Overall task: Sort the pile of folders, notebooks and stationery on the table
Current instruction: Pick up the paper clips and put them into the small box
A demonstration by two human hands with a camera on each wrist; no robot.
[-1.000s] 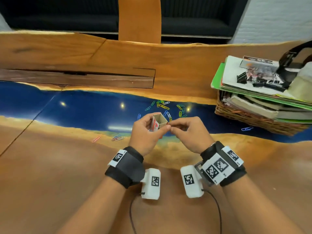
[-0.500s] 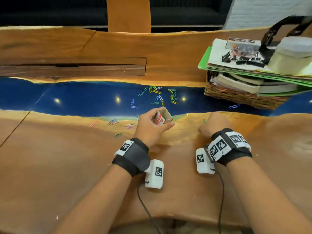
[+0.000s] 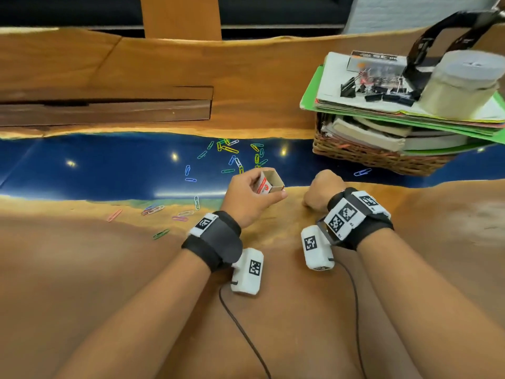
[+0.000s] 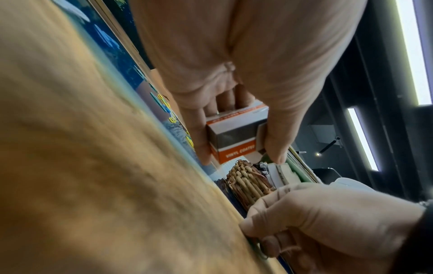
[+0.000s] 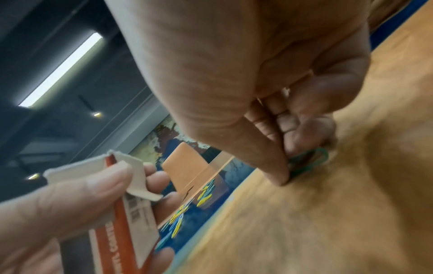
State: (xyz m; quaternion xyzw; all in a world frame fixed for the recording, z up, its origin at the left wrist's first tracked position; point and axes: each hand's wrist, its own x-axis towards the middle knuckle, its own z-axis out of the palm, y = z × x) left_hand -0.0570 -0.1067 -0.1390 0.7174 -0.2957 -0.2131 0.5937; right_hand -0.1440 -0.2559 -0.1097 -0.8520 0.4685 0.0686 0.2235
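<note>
Evidently the step in hand was gathering scattered paper clips into their box. The left hand gripped the box, open end up, above the worktop. At its three o'clock, the right hand pinched a green clip against the wood. Next, probably: lift, drop in.

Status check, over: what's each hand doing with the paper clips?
Left hand grips open clip box. Right hand pinches green paper clip on the table. Loose clips scattered beyond; nothing blocking.
</note>
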